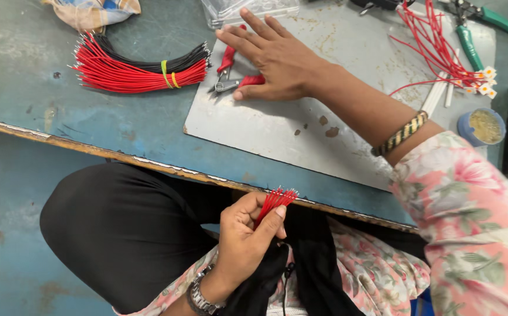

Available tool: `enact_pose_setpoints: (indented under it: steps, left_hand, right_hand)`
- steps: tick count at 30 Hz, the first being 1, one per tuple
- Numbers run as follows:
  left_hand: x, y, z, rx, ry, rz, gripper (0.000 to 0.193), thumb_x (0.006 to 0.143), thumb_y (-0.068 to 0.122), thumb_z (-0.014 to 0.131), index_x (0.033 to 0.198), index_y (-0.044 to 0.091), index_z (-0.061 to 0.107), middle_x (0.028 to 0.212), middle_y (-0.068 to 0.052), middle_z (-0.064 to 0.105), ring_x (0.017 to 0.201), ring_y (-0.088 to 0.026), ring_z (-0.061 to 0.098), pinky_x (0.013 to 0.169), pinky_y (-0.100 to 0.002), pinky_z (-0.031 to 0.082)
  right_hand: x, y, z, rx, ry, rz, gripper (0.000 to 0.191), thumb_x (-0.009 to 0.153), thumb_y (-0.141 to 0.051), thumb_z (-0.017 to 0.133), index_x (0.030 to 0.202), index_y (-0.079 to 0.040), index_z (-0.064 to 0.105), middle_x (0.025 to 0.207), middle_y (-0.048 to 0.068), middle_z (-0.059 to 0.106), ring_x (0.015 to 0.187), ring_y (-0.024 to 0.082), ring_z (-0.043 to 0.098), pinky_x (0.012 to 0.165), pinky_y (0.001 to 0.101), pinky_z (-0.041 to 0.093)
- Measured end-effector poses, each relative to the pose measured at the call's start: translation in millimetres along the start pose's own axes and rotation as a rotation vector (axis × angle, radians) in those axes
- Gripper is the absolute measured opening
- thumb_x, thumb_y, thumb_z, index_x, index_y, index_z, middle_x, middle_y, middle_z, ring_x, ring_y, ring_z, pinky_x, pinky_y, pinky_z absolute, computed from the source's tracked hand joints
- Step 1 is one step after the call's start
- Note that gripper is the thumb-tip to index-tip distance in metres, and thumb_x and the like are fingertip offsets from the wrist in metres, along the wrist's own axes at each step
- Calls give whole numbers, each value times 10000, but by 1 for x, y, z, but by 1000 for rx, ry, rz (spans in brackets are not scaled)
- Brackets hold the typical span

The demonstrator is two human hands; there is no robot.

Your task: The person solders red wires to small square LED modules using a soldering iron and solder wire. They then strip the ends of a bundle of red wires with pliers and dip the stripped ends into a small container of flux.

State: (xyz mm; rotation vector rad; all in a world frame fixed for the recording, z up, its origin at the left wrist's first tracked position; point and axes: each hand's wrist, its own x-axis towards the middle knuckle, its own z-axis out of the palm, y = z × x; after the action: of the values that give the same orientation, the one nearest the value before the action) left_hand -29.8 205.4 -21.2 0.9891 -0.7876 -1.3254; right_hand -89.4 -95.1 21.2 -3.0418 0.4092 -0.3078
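My left hand (pixel 247 234) is down at my lap, below the table edge, fingers closed on a small bunch of red wires (pixel 274 201) whose stripped ends point up. My right hand (pixel 274 55) reaches across the grey mat (pixel 277 129) and lies flat over red-handled pliers (pixel 230 73), thumb against one handle, fingers spread. A banded bundle of red and black wires (pixel 137 67) lies on the blue table to the left of the pliers.
Loose red wires with white connectors (pixel 447 52) lie at the mat's far right, beside green-handled cutters (pixel 470 44). A small blue tub (pixel 481 126) stands at the right. A clear plastic box (pixel 248 9) and a folded cloth (pixel 93 11) sit at the back.
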Motion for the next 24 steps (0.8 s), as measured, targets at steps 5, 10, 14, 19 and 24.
enact_pose_setpoints:
  steps: [5, 10, 14, 19, 24]
  left_hand:
    - [-1, -2, 0, -33, -12, -75, 112, 992, 69, 650, 1018, -39, 671, 756, 5, 686, 627, -22, 600, 591, -188, 492]
    - [0, -3, 5, -68, -24, -145, 139, 979, 70, 652, 1062, -36, 682, 769, 16, 685, 597, -13, 550, 566, -185, 463]
    - [-3, -5, 3, -48, 11, -138, 141, 969, 66, 670, 1058, -40, 698, 766, 23, 672, 584, -3, 508, 537, -180, 420]
    - [-3, -7, 2, 1, 8, -92, 131, 982, 60, 681, 1044, -52, 708, 845, 24, 689, 736, 6, 557, 653, -175, 456]
    - [1, -9, 10, 75, -10, -121, 149, 939, 59, 678, 1038, -45, 716, 899, 3, 751, 799, -2, 635, 702, -187, 523]
  right_hand:
    - [-28, -16, -11, -180, -40, -26, 741, 966, -701, 592, 1544, -252, 474, 1348, 222, 512, 1358, 374, 428, 1194, 619, 193]
    - [-41, -30, -17, -93, -3, -51, 618, 967, -559, 703, 1464, -222, 557, 1231, 166, 541, 1156, 365, 522, 1019, 518, 450]
    - [-68, -49, -45, 86, 107, 78, 531, 1026, -414, 705, 1466, -167, 538, 1281, 159, 544, 1215, 354, 547, 1007, 480, 484]
    - [-167, -121, -95, 1265, 356, 563, 452, 1043, -235, 561, 1434, -40, 445, 1220, 131, 585, 1071, 246, 595, 970, 441, 498]
    - [-250, -195, -56, 1755, 406, 835, 639, 869, -128, 693, 1444, 28, 461, 1102, 193, 637, 1111, 350, 642, 1019, 526, 511]
